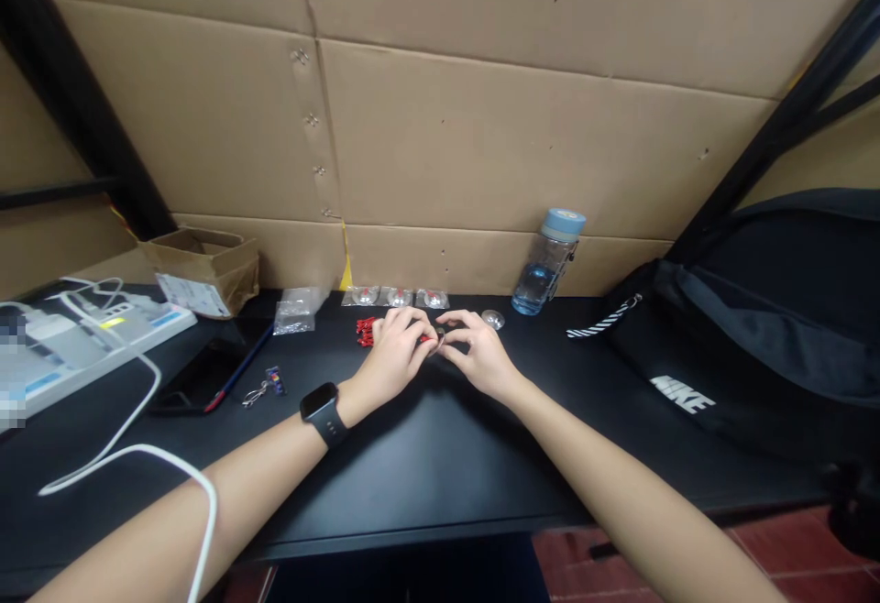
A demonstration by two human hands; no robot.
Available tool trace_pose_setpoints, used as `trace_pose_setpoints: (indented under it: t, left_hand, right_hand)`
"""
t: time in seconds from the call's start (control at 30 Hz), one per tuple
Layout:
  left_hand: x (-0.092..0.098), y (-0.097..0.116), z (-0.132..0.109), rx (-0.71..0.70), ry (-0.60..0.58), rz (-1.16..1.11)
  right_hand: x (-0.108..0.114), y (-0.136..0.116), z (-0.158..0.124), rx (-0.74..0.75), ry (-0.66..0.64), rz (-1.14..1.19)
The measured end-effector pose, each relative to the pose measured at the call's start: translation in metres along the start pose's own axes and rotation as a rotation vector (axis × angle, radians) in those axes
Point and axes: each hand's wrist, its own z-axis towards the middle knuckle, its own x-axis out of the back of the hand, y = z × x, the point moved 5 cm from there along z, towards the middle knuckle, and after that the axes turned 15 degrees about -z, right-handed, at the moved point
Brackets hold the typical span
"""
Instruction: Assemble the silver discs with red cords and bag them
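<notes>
My left hand (397,348), with a black smartwatch (324,413) on its wrist, pinches a small round shiny piece (440,337) between thumb and fingertips. From the other side, the fingertips of my right hand (479,354) close on the same piece. Its exact kind is too small to tell, and fingers cover much of it. Just left of my left hand lies a bunch of small red pieces (365,332), partly hidden by it. A clear round dome-like piece (493,319) rests beyond my right hand. Behind my hands, round silvery pieces with red parts (399,297) lie in clear bags.
On the left are a power strip (103,360) with white cables, a cardboard box (206,264), a dark phone (213,369), a keychain (265,387) and clear plastic bags (297,312). A water bottle (548,264) stands at the back; a black backpack (729,337) sits right.
</notes>
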Motion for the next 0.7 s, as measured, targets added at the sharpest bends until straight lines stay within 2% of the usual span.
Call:
trace_pose_setpoints:
  t: [0.2, 0.47, 0.57, 0.7]
  left_hand:
    - [-0.001, -0.001, -0.001, 0.058, 0.01, -0.07]
    - [0.002, 0.001, 0.001, 0.09, -0.014, -0.179]
    - [0.002, -0.005, 0.002, 0.123, -0.044, -0.369]
    - [-0.003, -0.011, 0.001, 0.177, -0.18, -0.736]
  right_hand:
    - [0.004, -0.002, -0.001, 0.0, 0.027, 0.028]
    - [0.008, -0.001, 0.001, -0.078, 0.055, 0.16]
    - [0.01, -0.002, 0.001, -0.07, 0.062, 0.161]
    - [0.01, -0.004, 0.001, -0.02, 0.048, 0.136]
